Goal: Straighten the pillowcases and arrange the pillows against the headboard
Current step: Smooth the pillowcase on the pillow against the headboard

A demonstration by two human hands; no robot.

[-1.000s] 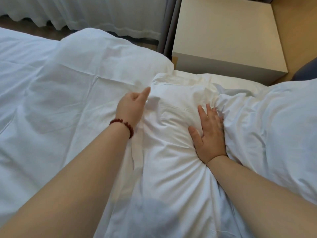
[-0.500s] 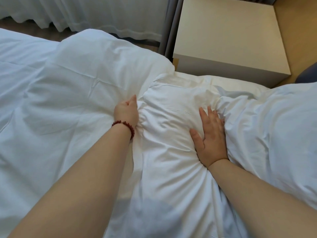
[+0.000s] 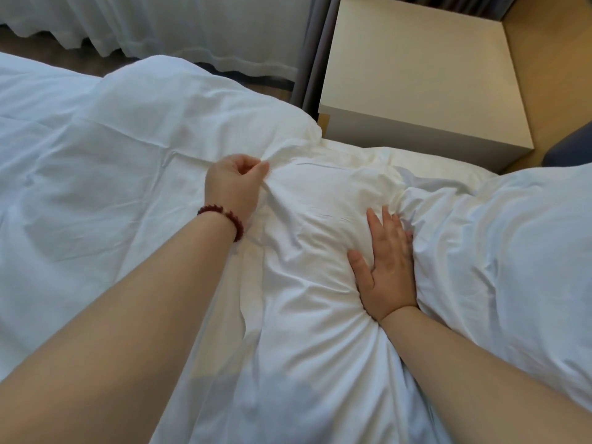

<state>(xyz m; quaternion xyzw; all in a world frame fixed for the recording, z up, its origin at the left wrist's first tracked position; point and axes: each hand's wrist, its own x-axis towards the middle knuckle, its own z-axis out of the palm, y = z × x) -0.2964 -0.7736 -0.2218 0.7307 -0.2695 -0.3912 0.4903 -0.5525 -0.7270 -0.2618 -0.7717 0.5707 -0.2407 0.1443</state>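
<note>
Pillow in a creased white pillowcase lies near the bed's edge by the nightstand, between puffy white bedding on the left and a second pillow on the right. The left hand, bead bracelet at the wrist, pinches a pillowcase fold at the pillow's left edge. The right hand presses flat, fingers straight, on its right side.

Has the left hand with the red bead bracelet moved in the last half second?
Yes. The left hand, pinching the white pillowcase, moved forward, nearer the cream box-shaped bedside cabinet.
</note>
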